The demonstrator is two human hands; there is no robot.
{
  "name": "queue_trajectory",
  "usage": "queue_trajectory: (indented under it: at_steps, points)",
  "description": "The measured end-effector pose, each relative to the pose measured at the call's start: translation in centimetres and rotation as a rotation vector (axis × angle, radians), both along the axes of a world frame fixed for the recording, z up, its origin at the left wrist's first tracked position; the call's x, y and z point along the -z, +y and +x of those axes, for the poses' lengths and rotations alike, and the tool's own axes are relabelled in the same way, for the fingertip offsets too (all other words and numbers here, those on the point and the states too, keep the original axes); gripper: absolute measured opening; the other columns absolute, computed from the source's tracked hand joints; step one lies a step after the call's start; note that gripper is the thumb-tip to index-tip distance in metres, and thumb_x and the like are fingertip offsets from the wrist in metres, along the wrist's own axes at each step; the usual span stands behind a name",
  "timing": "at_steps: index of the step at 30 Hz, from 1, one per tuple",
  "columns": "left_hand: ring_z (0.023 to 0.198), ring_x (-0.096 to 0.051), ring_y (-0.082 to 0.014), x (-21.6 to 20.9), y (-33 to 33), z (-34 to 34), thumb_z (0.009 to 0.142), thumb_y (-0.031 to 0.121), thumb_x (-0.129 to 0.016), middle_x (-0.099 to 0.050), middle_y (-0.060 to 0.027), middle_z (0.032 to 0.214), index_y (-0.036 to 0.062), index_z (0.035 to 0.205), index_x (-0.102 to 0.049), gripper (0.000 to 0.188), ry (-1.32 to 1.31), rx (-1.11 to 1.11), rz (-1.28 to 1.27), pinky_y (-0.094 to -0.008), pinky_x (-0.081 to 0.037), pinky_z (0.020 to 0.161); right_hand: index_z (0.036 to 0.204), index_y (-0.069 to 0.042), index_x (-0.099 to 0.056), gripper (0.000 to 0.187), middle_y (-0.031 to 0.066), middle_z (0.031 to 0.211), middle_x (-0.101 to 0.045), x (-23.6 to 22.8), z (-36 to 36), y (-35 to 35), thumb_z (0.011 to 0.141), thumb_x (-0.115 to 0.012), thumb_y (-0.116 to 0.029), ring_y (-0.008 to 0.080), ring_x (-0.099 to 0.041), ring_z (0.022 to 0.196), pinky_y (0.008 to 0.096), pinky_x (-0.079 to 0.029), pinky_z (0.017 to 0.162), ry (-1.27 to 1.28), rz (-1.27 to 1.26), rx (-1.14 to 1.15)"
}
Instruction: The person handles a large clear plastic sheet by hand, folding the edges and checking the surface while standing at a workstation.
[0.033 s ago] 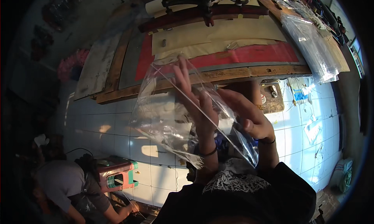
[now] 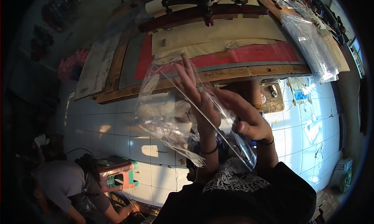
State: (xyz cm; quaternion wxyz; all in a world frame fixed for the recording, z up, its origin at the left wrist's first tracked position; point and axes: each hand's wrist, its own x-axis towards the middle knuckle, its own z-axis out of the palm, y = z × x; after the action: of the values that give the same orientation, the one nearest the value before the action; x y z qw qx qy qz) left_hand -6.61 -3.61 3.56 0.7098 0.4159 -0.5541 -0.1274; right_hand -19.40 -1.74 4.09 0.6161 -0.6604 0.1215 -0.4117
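A large clear plastic bag (image 2: 163, 115) is spread between my two hands, creased and shiny, its straight edge slanting down to the right. My left hand (image 2: 200, 101) has its fingers stretched upward, with the film crossing over it; whether it is inside the bag or behind it I cannot tell. My right hand (image 2: 249, 117) lies against the bag's right side, fingers long and extended toward the left hand, thumb lower down. A dark band circles each wrist. Neither hand is closed in a grip.
Ahead stands a wooden-edged table (image 2: 233, 72) bearing brown paper, a red sheet and a dark metal press (image 2: 210, 10). Flat clear plastic bags (image 2: 311, 49) lie at its right end. A red-green stool (image 2: 117, 175) and a crouching co-worker (image 2: 74, 185) are at lower left.
My right hand has shifted slightly left, nearer the left hand. The bag has crumpled a little more, and its slanting edge has moved slightly. The co-worker looks unchanged.
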Motion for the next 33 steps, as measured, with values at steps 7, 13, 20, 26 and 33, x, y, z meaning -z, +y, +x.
queue_trajectory:
  at_steps: [7, 13, 20, 26, 33]
  points:
    - [0.141, -0.024, -0.0366, 1.9, 1.3, -1.8, 0.096, 0.046, -0.04, -0.023, -0.0243, 0.153, 0.0004, 0.151, -0.009, 0.077, -0.245, 0.019, 0.048, -0.0518, -0.015, 0.116, 0.145, -0.005, -0.036, 0.079, 0.0277, 0.154, -0.015, -0.5, 0.8, 1.2, 0.086, -0.06, -0.051, 0.0422, -0.016, 0.143, 0.0517, -0.019, 0.113, 0.355, -0.425, 0.342]
    - [0.142, -0.022, -0.0372, 2.1, 1.5, -2.5, 0.096, 0.042, -0.042, -0.021, -0.0239, 0.154, -0.0006, 0.15, -0.011, 0.075, -0.329, 0.044, 0.03, -0.053, -0.013, 0.116, 0.139, -0.006, -0.045, 0.077, 0.0266, 0.154, -0.019, -0.8, -0.6, 0.6, 0.079, -0.069, -0.048, 0.0416, -0.02, 0.143, 0.0509, -0.02, 0.112, 0.335, -0.379, 0.35]
    - [0.144, -0.018, -0.0379, 1.6, -1.0, -2.2, 0.095, 0.036, -0.045, -0.019, -0.0233, 0.155, -0.0017, 0.149, -0.014, 0.073, -0.485, 0.061, -0.036, -0.0544, -0.01, 0.116, 0.144, -0.008, -0.037, 0.09, 0.0208, 0.153, -0.027, -3.3, -1.5, -1.0, 0.072, -0.074, -0.047, 0.0371, -0.028, 0.141, 0.0477, -0.026, 0.111, 0.402, -0.324, 0.506]
    - [0.144, -0.014, -0.0396, 2.4, -3.1, -3.4, 0.093, 0.032, -0.048, -0.015, -0.0242, 0.155, -0.0024, 0.149, -0.015, 0.073, -0.457, 0.104, -0.027, -0.0562, -0.007, 0.116, 0.143, -0.002, -0.035, 0.072, 0.0186, 0.152, -0.029, -2.5, -2.5, -1.3, 0.082, -0.069, -0.019, 0.0316, -0.031, 0.14, 0.0474, -0.032, 0.109, 0.172, -0.112, 0.563]
    - [0.143, 0.003, -0.05, 1.4, -0.8, -5.1, 0.088, 0.028, -0.052, 0.0, -0.0326, 0.154, -0.0008, 0.151, -0.008, 0.082, -0.335, 0.117, 0.082, -0.0631, 0.0, 0.112, 0.145, 0.001, -0.029, 0.09, 0.0227, 0.15, -0.03, -2.1, -2.2, -1.1, 0.076, -0.072, -0.037, 0.0367, -0.03, 0.14, 0.0513, -0.026, 0.112, 0.245, -0.148, 0.571]
